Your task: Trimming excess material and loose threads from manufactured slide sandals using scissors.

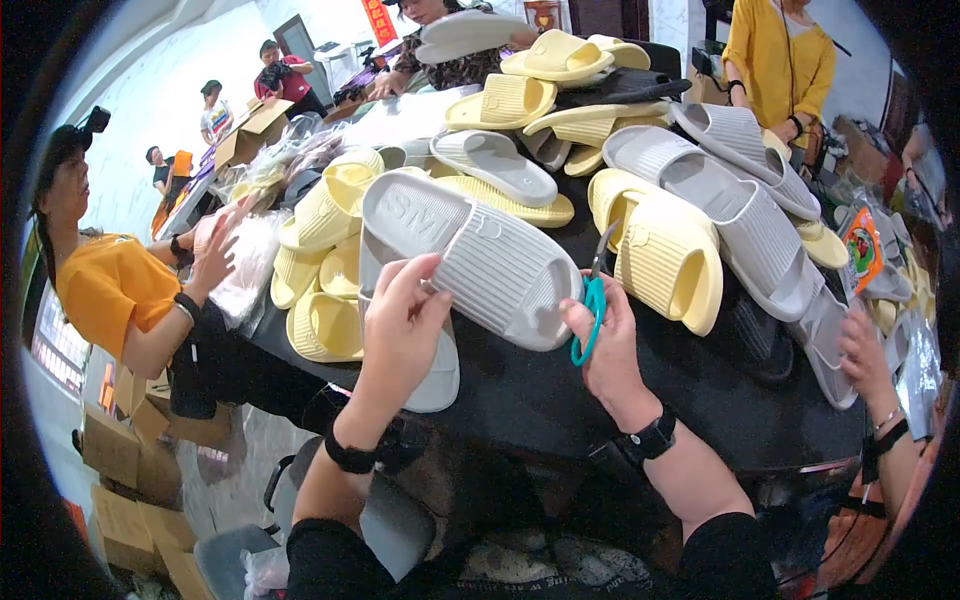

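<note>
A grey slide slipper (pixel 500 262) with a ribbed strap is held over the table edge in front of me, its toe end toward the right. My left hand (pixel 395 325) is closed at its near side, with thumb and fingertips against the strap's edge. In my right hand (pixel 612 345) is a pair of scissors with teal handles (pixel 590 322), blades pointing up and away. The right thumb also presses the slipper's toe end. Another grey slipper (pixel 432 380) lies partly hidden beneath. Just beyond the scissors sits a yellow slide slipper (pixel 660 250).
Yellow, grey and black slippers heap across the black table (pixel 620 410). To the left, a person in orange (pixel 125 290) holds up their hands by clear plastic bags (pixel 245 260). Another person's hand (pixel 868 350) reaches in at right. Cardboard boxes (pixel 110 450) and a chair (pixel 385 520) stand below.
</note>
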Demonstrator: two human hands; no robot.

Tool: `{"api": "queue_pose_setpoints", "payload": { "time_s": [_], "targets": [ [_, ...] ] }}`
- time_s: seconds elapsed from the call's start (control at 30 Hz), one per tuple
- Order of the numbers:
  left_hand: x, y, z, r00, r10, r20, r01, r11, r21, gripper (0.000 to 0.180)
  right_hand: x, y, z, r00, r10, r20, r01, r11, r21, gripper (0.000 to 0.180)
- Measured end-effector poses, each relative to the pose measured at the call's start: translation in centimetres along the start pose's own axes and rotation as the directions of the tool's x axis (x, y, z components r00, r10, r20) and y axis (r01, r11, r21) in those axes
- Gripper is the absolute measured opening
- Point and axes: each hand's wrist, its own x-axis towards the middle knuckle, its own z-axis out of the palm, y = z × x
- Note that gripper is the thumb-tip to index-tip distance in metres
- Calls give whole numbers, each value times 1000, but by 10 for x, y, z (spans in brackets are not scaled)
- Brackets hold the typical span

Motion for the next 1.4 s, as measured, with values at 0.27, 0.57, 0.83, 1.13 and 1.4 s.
{"api": "queue_pose_setpoints", "payload": {
  "time_s": [0.27, 0.57, 0.83, 1.13, 1.4],
  "targets": [
    [-102, -62, -36, 928, -248, -279, 326, 904, 278, 39, 4, -9, -2, 996, 32, -89, -30, 999, 23, 38],
    [-122, -68, -24, 784, -616, -73, 585, 774, -240, 18, 1, -4, -7, 999, -25, -38, 20, 991, -131, 45],
    [-111, -92, -137, 628, -694, -352, 291, 629, -721, 26, 4, -21, -4, 994, 76, 77, -70, 994, -84, 39],
    [-111, -112, -198, 744, -658, -111, 476, 639, -604, 32, -2, -28, -2, 882, 268, 388, -183, 953, -243, 48],
    [-85, -98, -154, 780, -617, 102, 546, 593, -591, 32, -7, -16, 1, 872, 325, 366, -241, 936, -258, 49]
  ]
}}
